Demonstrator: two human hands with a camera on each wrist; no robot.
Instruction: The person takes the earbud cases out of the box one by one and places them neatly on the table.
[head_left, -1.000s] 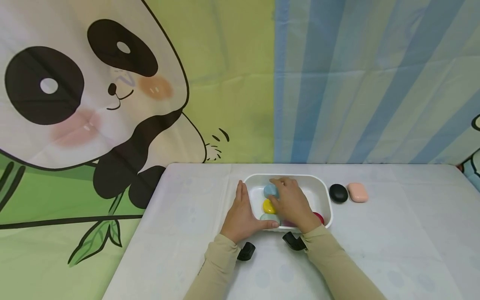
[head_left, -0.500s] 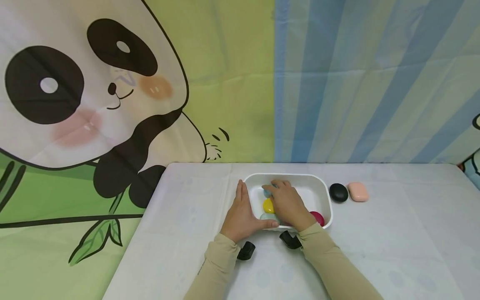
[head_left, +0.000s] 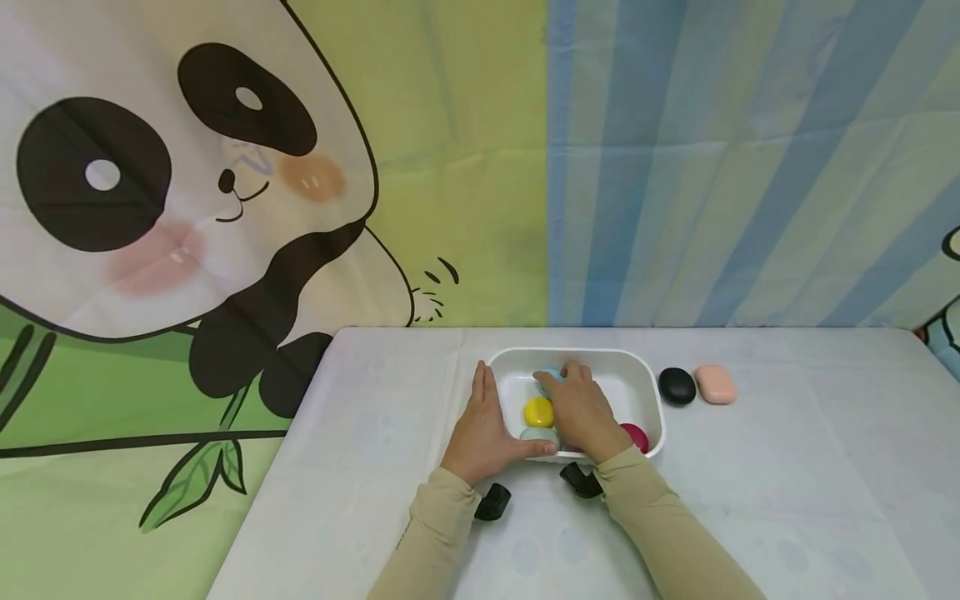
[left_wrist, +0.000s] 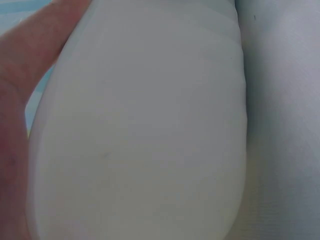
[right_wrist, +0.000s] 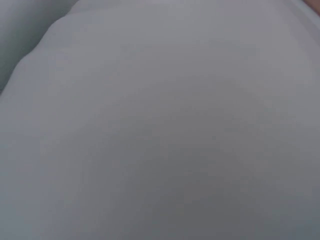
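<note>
My left hand (head_left: 483,433) steadies the white tray (head_left: 633,360), its straight fingers along the left wall and its thumb over the front rim. In the left wrist view the tray's wall (left_wrist: 150,120) fills most of the picture. Inside the tray my right hand (head_left: 585,412) pinches a light blue rounded piece (head_left: 550,384), partly hidden by the fingers. Just in front of it lies a smooth yellow piece (head_left: 537,412), then a pale green one (head_left: 540,435) near the left thumb. A crimson piece (head_left: 635,436) sits in the front right corner.
Right of the tray, a black rounded piece (head_left: 677,387) and a pink squarish one (head_left: 716,384) lie side by side on the white tablecloth (head_left: 810,483). A printed panda curtain (head_left: 450,167) hangs behind the table.
My right hand has shifted slightly left, then its fingertips and the light blue piece have moved a little right. More of the crimson piece shows. The left hand has stayed still.
</note>
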